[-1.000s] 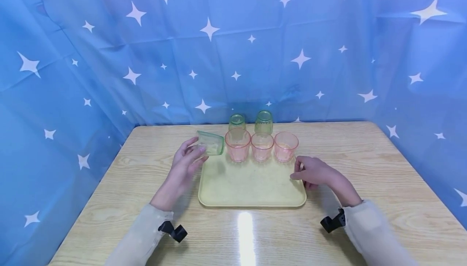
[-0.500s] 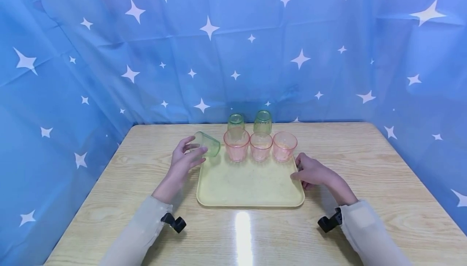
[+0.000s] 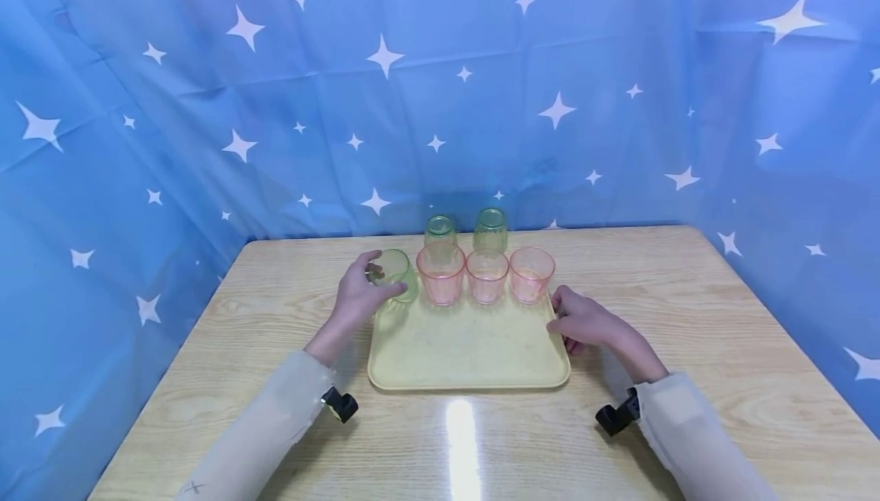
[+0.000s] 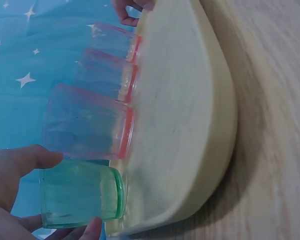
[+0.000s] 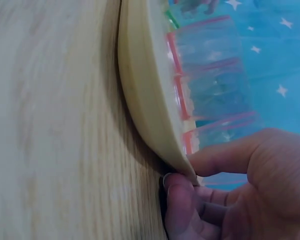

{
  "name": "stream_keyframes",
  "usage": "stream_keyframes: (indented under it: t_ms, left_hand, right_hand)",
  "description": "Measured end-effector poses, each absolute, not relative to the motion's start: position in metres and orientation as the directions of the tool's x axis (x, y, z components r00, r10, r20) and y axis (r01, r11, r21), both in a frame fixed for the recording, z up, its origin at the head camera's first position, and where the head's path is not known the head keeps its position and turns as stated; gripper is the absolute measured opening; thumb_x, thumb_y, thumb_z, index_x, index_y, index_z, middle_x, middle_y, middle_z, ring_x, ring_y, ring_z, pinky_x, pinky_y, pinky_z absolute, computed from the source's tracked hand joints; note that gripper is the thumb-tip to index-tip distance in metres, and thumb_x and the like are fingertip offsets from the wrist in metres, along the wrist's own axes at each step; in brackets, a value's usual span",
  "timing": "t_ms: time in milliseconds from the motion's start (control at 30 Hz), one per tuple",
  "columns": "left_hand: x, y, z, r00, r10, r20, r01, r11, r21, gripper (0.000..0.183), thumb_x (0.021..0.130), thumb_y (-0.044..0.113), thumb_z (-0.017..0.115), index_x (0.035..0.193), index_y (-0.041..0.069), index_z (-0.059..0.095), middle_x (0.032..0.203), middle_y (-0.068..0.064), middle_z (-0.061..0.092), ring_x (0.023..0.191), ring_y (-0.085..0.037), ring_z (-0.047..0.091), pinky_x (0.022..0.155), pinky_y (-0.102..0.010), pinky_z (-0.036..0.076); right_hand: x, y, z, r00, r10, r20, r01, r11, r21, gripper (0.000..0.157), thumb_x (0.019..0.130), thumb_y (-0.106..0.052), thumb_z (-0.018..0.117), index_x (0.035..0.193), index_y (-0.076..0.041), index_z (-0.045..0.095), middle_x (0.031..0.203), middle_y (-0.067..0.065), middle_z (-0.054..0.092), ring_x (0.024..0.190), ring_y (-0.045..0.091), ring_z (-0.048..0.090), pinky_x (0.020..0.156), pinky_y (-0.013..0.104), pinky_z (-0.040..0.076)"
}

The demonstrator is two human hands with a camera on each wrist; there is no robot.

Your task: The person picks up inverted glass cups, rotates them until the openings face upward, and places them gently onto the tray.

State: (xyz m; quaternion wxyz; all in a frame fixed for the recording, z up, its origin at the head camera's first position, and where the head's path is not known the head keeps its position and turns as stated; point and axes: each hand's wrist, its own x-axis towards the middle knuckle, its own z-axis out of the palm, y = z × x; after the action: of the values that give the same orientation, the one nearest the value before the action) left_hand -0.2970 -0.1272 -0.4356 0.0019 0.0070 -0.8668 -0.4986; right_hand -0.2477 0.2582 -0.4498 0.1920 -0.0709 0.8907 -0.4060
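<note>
My left hand (image 3: 359, 287) grips a clear green glass (image 3: 397, 278) at the back left corner of a cream tray (image 3: 467, 352). The glass stands upright, its mouth up, and in the left wrist view my thumb and fingers curl round the green glass (image 4: 80, 195). Beside it, three clear pink glasses (image 3: 441, 279) stand mouth up in a row along the tray's back edge. My right hand (image 3: 584, 321) pinches the tray's right rim; in the right wrist view the thumb lies on top of the tray rim (image 5: 145, 100) with fingers beneath.
Behind the pink glasses, two green glasses (image 3: 490, 232) stand upside down near the back of the wooden table (image 3: 275, 318). A blue curtain (image 3: 440, 88) with white stars hangs behind the table's back edge.
My left hand has turned the green glass from tilted on its side to upright and set it lower at the tray's corner. My right hand keeps its hold on the rim.
</note>
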Motion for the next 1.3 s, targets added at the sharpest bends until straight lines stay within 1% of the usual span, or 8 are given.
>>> stream_keyframes:
  t_ms: [167,433,667,833,1133,1200,1300]
  left_hand:
    - [-0.299,-0.120,-0.432,-1.000,0.006,0.027,0.025,0.607,0.794,0.088,0.081,0.028,0.083,0.156,0.010,0.041,0.138,-0.020,0.057,0.124,-0.037,0.057,0.103,-0.050,0.052]
    - [-0.302,-0.117,-0.428,-1.000,0.003,0.024,0.020,0.678,0.735,0.090,0.079,0.031,0.080,0.156,0.008,0.041,0.137,-0.021,0.056,0.123,-0.039,0.055,0.102,-0.053,0.051]
    - [-0.302,-0.115,-0.426,-1.000,0.012,0.002,0.010,0.685,0.728,0.091,0.080,0.033,0.080,0.157,0.009,0.039,0.139,-0.022,0.054,0.123,-0.039,0.055,0.100,-0.053,0.052]
    - [-0.301,-0.114,-0.427,-1.000,0.011,-0.023,-0.010,0.664,0.747,0.091,0.081,0.035,0.080,0.158,0.010,0.037,0.142,-0.022,0.051,0.127,-0.039,0.053,0.103,-0.054,0.051]
    - [-0.300,-0.116,-0.429,-1.000,0.011,-0.019,-0.008,0.641,0.768,0.092,0.082,0.037,0.081,0.157,0.010,0.035,0.141,-0.022,0.051,0.126,-0.040,0.054,0.102,-0.054,0.052]
    - [-0.300,-0.116,-0.429,-1.000,0.016,-0.024,-0.008,0.639,0.769,0.094,0.082,0.036,0.082,0.158,0.011,0.033,0.143,-0.022,0.050,0.129,-0.041,0.053,0.104,-0.055,0.051]
    - [-0.298,-0.117,-0.430,-0.999,0.030,-0.037,-0.009,0.640,0.768,0.106,0.080,0.031,0.085,0.163,0.010,0.022,0.147,-0.025,0.049,0.135,-0.043,0.050,0.111,-0.058,0.047]
  right_hand:
    - [-0.248,0.259,-0.451,-0.915,-0.283,-0.287,0.033,0.656,-0.754,0.030,0.095,-0.009,0.061,0.113,0.003,0.040,0.066,0.012,0.062,0.054,0.020,0.064,0.052,0.035,0.059]
    - [-0.251,0.259,-0.453,-0.917,-0.270,-0.293,0.047,0.656,-0.754,0.030,0.093,-0.008,0.062,0.114,0.003,0.042,0.064,0.012,0.063,0.053,0.019,0.064,0.050,0.034,0.059]
    - [-0.251,0.260,-0.453,-0.918,-0.268,-0.293,0.046,0.661,-0.749,0.030,0.094,-0.008,0.061,0.114,0.003,0.042,0.065,0.013,0.063,0.053,0.020,0.065,0.051,0.035,0.059]
    - [-0.251,0.260,-0.454,-0.918,-0.266,-0.295,0.047,0.665,-0.745,0.030,0.094,-0.009,0.061,0.114,0.002,0.042,0.065,0.013,0.064,0.054,0.020,0.065,0.051,0.035,0.059]
    - [-0.252,0.260,-0.453,-0.920,-0.260,-0.294,0.049,0.667,-0.743,0.030,0.095,-0.011,0.061,0.114,0.001,0.042,0.067,0.013,0.064,0.054,0.020,0.064,0.051,0.035,0.059]
    - [-0.251,0.260,-0.453,-0.920,-0.257,-0.295,0.051,0.668,-0.742,0.030,0.095,-0.011,0.061,0.114,0.001,0.042,0.067,0.013,0.063,0.054,0.020,0.064,0.051,0.035,0.059]
    - [-0.249,0.260,-0.453,-0.921,-0.252,-0.297,0.056,0.669,-0.741,0.030,0.094,-0.011,0.062,0.114,0.001,0.042,0.067,0.013,0.063,0.054,0.021,0.064,0.051,0.035,0.059]
